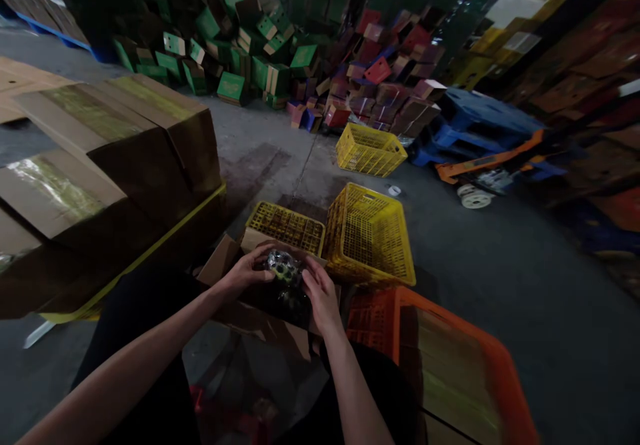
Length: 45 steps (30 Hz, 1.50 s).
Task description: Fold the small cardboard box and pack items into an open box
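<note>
Between my two hands is a clear shiny plastic pack [284, 265] with dark and greenish round pieces in it; their kind is too dim to make out. My left hand [249, 269] grips its left side, fingers behind and thumb in front. Curled at its right side, my right hand [320, 290] has thumb and fingertips against the edge. Below the pack stands an open cardboard box [260, 323] with its flaps out, between my knees. More shiny wrapping [295, 300] glints in the dark inside of the box.
Past the box are an upturned yellow crate [286, 226] and an open yellow crate [373, 231]. An orange crate [500, 365] holds a carton on my right. Taped cartons [145, 125] stand at left. Farther off are another yellow crate [371, 149], blue pallets [475, 118] and heaped green boxes [231, 87].
</note>
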{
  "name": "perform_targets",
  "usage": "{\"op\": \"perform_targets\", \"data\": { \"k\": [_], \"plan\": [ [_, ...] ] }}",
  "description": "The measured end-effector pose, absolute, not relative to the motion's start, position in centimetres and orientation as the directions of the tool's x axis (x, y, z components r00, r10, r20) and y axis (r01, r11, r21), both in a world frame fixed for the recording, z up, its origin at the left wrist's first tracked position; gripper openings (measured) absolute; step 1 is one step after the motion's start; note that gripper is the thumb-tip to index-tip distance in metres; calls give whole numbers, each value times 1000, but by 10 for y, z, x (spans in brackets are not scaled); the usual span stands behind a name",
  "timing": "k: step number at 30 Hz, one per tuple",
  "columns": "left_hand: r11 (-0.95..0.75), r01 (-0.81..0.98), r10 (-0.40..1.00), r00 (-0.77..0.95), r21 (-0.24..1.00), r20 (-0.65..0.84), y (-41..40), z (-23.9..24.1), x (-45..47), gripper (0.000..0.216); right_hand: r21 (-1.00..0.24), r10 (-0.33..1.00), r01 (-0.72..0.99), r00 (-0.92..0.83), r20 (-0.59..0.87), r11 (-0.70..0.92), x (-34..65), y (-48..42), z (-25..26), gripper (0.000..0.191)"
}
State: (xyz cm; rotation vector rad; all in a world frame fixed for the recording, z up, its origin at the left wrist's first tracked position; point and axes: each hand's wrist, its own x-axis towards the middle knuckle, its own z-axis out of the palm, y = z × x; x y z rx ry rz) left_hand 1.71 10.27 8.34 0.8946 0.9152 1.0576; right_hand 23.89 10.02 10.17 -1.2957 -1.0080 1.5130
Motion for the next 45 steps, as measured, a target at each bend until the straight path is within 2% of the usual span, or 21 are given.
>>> {"op": "perform_targets", "data": {
  "k": [4, 10, 15, 19, 23, 28, 33, 39, 42, 45],
  "plan": [
    [252, -340, 950, 267, 906, -164, 101, 89, 19, 80, -908, 928, -196, -103, -357, -371, 238, 98, 98, 60],
    [369, -381, 902, 368, 848, -227, 94, 104, 22, 62, -945, 952, -123, -85, -294, -303, 236, 100, 99, 71],
    [394, -365, 904, 319, 843, -285, 95, 96, 23, 54, -965, 968, -94, -81, -237, -244, 235, 100, 100, 73],
    [399, -368, 909, 276, 840, -311, 97, 88, 22, 56, -940, 948, -146, -134, -290, -308, 235, 99, 101, 73],
    [411, -385, 907, 265, 827, -327, 97, 87, 20, 57, -908, 931, -214, -152, -333, -360, 234, 98, 100, 68],
    [409, -390, 909, 257, 825, -329, 98, 86, 20, 55, -885, 902, -208, -217, -373, -416, 234, 97, 98, 49],
    [394, -381, 913, 267, 836, -309, 100, 82, 20, 56, -905, 909, -176, -238, -342, -387, 234, 95, 98, 50],
    [454, -344, 880, 315, 822, -354, 97, 86, 18, 79, -950, 942, -69, -172, -288, -304, 235, 98, 97, 41],
    [510, -375, 849, 365, 774, -383, 95, 88, 18, 70, -973, 965, 13, -125, -231, -232, 236, 101, 97, 36],
    [519, -352, 844, 356, 779, -402, 97, 83, 17, 57, -977, 969, 20, -126, -213, -213, 234, 101, 97, 29]
  ]
}}
